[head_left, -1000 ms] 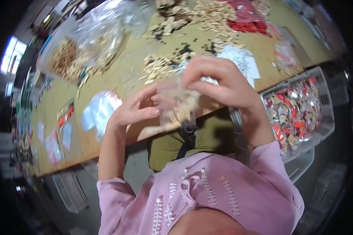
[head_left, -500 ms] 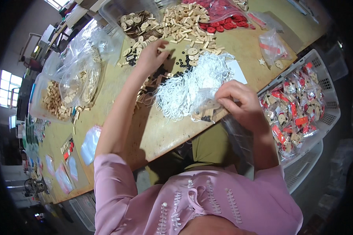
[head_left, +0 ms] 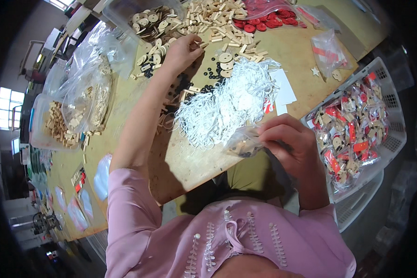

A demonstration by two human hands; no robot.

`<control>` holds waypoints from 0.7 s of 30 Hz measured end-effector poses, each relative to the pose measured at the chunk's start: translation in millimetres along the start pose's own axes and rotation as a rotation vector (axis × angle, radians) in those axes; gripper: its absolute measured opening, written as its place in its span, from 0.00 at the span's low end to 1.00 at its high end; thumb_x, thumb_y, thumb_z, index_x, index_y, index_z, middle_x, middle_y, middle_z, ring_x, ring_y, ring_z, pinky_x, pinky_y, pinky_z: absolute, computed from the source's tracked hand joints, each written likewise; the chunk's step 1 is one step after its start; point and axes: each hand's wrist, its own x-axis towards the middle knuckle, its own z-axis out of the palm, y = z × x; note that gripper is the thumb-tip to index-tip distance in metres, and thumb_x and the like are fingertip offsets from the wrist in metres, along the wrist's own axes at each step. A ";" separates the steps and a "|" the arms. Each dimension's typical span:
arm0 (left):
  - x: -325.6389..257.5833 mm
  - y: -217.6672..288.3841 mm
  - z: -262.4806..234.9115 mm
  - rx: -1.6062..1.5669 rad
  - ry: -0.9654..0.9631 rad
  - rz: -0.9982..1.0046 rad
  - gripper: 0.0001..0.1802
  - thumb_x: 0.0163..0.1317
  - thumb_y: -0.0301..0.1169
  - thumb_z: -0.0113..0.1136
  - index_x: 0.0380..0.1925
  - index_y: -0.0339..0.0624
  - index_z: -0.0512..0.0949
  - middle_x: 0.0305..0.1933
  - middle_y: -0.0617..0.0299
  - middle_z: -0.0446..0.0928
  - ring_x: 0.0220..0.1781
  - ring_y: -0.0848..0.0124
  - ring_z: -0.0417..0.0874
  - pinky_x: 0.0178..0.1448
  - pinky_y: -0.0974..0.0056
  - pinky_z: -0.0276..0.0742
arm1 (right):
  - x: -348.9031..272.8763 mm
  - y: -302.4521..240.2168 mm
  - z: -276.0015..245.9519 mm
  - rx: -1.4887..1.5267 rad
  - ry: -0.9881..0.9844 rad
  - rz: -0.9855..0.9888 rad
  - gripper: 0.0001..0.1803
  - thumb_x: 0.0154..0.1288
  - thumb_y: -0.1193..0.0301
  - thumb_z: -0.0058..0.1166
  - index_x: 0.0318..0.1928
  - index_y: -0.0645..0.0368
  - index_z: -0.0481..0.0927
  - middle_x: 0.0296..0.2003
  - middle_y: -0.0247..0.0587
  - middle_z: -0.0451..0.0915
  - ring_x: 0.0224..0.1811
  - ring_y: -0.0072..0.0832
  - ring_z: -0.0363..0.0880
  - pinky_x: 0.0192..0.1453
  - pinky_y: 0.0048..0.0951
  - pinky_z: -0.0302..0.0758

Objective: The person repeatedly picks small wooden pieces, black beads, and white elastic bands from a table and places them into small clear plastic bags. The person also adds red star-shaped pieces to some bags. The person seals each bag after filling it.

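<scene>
My left hand (head_left: 181, 54) reaches to the far side of the table, fingers pinched at a small pale wooden block (head_left: 203, 45) beside the pile of wooden blocks (head_left: 217, 21). Its fingertips partly hide the block. Near the table's front edge, my right hand (head_left: 293, 142) grips the top of a small clear plastic bag (head_left: 242, 144). Wooden pieces and black beads show through the bag's film. Just beyond it lies a heap of white string loops (head_left: 231, 104). Black beads (head_left: 213, 74) and round wooden discs (head_left: 225, 60) lie between the string and my left hand.
To the right stands a white crate (head_left: 394, 125) full of packed bags. Red discs (head_left: 264, 23) lie at the back. A plastic tub (head_left: 41, 125) of blocks and a big clear bag (head_left: 85, 102) sit on the left. White cards (head_left: 282, 90) stick out beside the string.
My left hand has moved slightly farther away, toward the wooden blocks. My right hand and its bag have come lower and nearer to me, uncovering more of the white cards.
</scene>
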 end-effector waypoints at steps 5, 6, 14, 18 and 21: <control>-8.3 -12.1 -24.6 -1.316 -0.033 -0.584 0.18 0.67 0.34 0.66 0.51 0.35 0.81 0.36 0.63 0.82 0.35 0.72 0.81 0.35 0.71 0.78 | 4.1 -5.5 7.5 0.005 -0.032 -0.028 0.09 0.60 0.84 0.64 0.40 0.62 0.82 0.41 0.43 0.83 0.43 0.37 0.85 0.47 0.33 0.82; -12.3 -18.6 -27.2 -1.482 -0.049 -0.616 0.18 0.68 0.34 0.65 0.52 0.33 0.80 0.37 0.61 0.82 0.36 0.71 0.81 0.35 0.71 0.78 | 4.7 -6.0 10.0 0.007 -0.043 -0.045 0.09 0.60 0.84 0.65 0.41 0.62 0.82 0.40 0.43 0.83 0.43 0.37 0.85 0.47 0.33 0.81; -48.1 -23.0 -34.1 -2.310 -0.254 -0.415 0.30 0.81 0.40 0.33 0.68 0.23 0.65 0.65 0.36 0.70 0.66 0.47 0.76 0.70 0.49 0.79 | 8.2 -20.3 25.6 0.056 -0.118 -0.053 0.08 0.63 0.83 0.64 0.41 0.63 0.81 0.39 0.45 0.83 0.42 0.39 0.84 0.45 0.32 0.79; -79.5 1.7 -46.4 -2.315 -0.284 -0.332 0.30 0.81 0.41 0.39 0.69 0.23 0.63 0.76 0.32 0.60 0.77 0.44 0.65 0.78 0.47 0.69 | 12.0 -24.2 34.0 0.040 -0.161 -0.045 0.06 0.65 0.81 0.62 0.41 0.63 0.81 0.40 0.47 0.82 0.43 0.41 0.83 0.46 0.33 0.79; -101.6 22.0 -59.0 -2.143 -0.200 -0.410 0.27 0.78 0.33 0.48 0.69 0.24 0.64 0.74 0.31 0.62 0.76 0.45 0.68 0.77 0.49 0.72 | 19.0 -29.3 40.9 -0.023 -0.198 -0.085 0.05 0.65 0.80 0.61 0.40 0.63 0.80 0.40 0.47 0.82 0.44 0.42 0.83 0.48 0.35 0.79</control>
